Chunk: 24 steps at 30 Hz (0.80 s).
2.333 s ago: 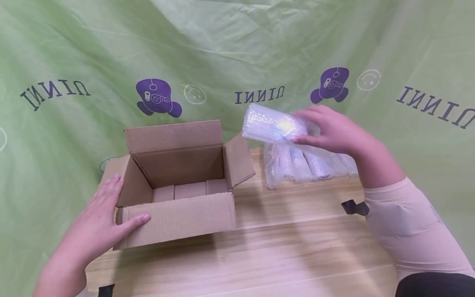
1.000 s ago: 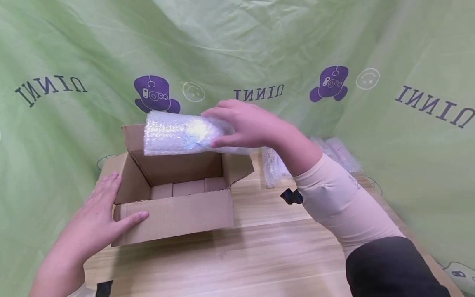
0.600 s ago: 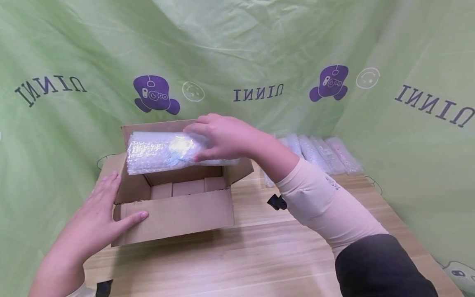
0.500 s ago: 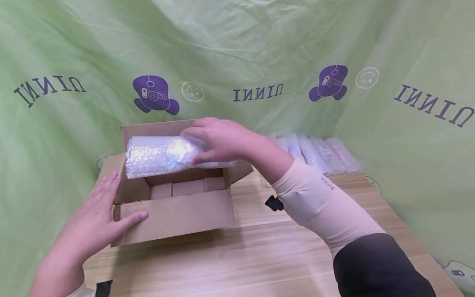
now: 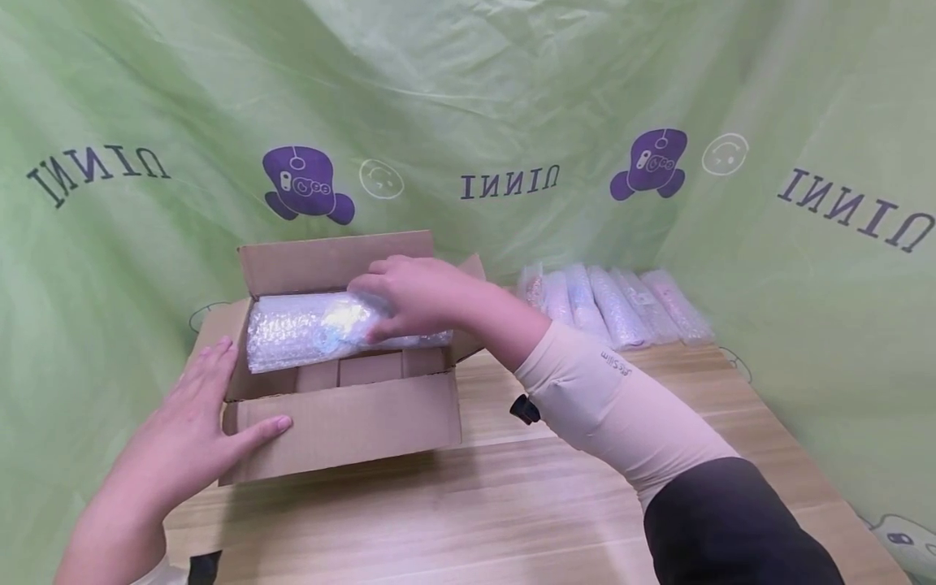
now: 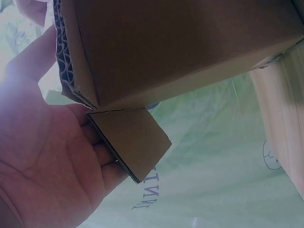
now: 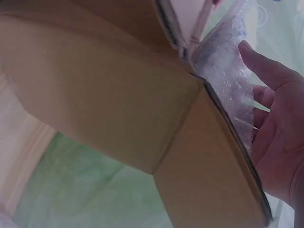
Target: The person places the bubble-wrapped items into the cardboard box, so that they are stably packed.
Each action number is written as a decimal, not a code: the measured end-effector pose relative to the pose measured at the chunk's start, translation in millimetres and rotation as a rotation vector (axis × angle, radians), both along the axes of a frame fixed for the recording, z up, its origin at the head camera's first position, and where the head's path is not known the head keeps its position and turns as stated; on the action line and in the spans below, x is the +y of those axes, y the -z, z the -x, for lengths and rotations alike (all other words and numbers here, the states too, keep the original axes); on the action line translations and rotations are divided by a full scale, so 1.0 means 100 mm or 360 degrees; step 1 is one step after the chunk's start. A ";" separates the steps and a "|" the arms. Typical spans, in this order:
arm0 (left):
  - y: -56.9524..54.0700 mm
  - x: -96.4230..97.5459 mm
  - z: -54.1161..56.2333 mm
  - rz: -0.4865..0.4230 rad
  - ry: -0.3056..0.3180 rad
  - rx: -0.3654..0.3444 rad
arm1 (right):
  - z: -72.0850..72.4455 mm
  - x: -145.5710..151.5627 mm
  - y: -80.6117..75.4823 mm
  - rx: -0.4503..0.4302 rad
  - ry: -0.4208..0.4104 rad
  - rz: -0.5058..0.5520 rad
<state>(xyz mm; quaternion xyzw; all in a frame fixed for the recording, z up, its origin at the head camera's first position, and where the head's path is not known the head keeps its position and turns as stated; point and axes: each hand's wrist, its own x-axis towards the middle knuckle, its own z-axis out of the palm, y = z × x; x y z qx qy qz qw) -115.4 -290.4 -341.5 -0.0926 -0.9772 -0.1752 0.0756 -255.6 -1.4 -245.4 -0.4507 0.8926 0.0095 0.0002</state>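
At carton (image 5: 371, 368), left hand (image 5: 184, 431) spread on flaps (image 5: 358, 429), right hand (image 5: 418, 296) gripping bubble-wrapped roll (image 5: 292, 331).

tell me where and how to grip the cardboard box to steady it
Probably at the near-left corner of the cardboard box, coming from the left, thumb against the front flap and fingers behind the left flap. Both flaps fold outward there, leaving edges to hold, while the right hand and bubble-wrapped roll cover part of the opening.
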 end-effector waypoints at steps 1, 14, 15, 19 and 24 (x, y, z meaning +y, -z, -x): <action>0.00 0.00 0.00 0.0001 0.0000 0.0003 | 0.00 -0.01 0.02 -0.0005 -0.0001 -0.0009; 0.00 0.00 0.01 0.0007 0.0008 0.0027 | 0.01 -0.07 0.25 -0.0038 -0.0034 -0.0025; 0.00 0.00 0.01 0.0006 0.0008 0.0027 | 0.01 -0.08 0.26 -0.0033 -0.0036 -0.0030; 0.01 0.00 0.01 0.0007 0.0011 0.0031 | 0.01 -0.09 0.32 -0.0020 -0.0046 -0.0048; 0.02 0.00 0.01 0.0010 0.0014 0.0037 | 0.01 -0.10 0.36 -0.0007 -0.0057 -0.0069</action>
